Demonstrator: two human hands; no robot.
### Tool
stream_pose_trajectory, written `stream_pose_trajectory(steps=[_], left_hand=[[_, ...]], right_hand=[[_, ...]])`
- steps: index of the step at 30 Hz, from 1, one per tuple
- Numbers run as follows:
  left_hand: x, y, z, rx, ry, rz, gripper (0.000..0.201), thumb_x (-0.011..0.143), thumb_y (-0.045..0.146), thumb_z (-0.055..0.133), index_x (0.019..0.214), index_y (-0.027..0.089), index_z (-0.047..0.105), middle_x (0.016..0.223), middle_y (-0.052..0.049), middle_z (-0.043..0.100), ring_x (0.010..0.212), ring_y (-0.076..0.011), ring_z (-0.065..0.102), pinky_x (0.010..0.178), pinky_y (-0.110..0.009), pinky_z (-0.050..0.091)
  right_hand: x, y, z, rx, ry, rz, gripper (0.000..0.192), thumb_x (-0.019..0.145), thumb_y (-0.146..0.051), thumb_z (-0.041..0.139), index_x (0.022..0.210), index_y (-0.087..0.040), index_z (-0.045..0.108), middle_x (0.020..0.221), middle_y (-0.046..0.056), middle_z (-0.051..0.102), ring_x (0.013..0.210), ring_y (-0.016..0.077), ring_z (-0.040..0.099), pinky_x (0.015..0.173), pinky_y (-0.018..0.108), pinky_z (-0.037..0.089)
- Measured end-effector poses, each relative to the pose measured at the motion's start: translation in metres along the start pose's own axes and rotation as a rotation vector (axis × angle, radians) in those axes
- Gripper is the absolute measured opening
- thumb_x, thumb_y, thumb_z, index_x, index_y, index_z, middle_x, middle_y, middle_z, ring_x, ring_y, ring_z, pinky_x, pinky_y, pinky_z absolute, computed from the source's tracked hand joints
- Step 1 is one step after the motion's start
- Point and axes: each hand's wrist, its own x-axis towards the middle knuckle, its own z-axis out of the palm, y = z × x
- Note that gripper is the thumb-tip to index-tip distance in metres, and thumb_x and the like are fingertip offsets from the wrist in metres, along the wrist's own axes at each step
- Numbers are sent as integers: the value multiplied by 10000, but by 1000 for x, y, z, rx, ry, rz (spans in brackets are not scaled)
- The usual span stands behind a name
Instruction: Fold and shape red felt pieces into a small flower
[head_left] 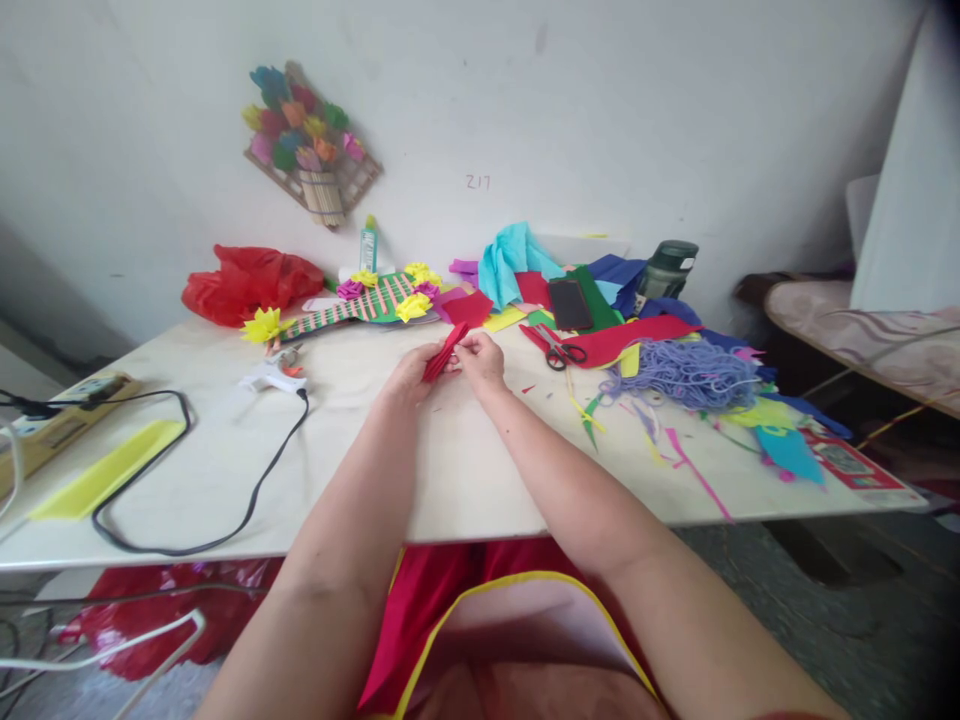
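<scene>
- Both hands meet mid-table: left hand and right hand each pinch a folded red paper strip, held just above the white table.
- Judgement: keep pleats even, press each crease firmly, fingertips near the fold.
- Scissors lie just right; glue gun to the left, apart.

White wall, pale table, daylight.

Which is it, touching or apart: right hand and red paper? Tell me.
Touching. The head view shows the right hand pinching the red paper at its upper end.
</scene>
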Motion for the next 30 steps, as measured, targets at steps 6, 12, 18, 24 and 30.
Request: stream_pose_trajectory(steps=[6,12,18,24,30], left_hand=[[-1,0,4,-13,30,4,213,862,148,415,787,86,605,569,-49,614,485,-102,574,581,-228,533],[3,-2,1,-3,39,22,203,859,159,434,795,84,611,587,-56,626,479,-107,577,560,-234,532],[2,-3,3,24,23,40,202,860,137,420,771,83,594,574,-46,618,457,-91,562,558,-221,527],[0,-3,7,65,78,64,160,843,169,495,725,96,574,555,-38,616,431,-89,553,534,-218,514],[3,-7,6,102,86,106,147,832,203,543,726,104,570,555,-37,622,429,-87,544,523,-219,499]], right_hand=[[0,0,0,55,-23,11,66,706,-258,585,748,-208,588,676,-30,644,667,135,647,663,254,499],[-1,-1,-1,29,-18,-5,61,712,-250,587,753,-210,607,680,-27,646,677,138,644,662,251,506],[-4,-4,-4,-36,6,-33,74,715,-245,579,760,-210,625,707,-36,632,694,117,617,723,248,492],[-2,-6,-3,52,8,59,86,691,-237,583,748,-188,623,663,-31,603,627,106,587,604,217,481],[-7,-19,-3,391,-76,257,47,706,-180,540,676,-163,572,451,-64,495,400,77,484,408,182,405]])
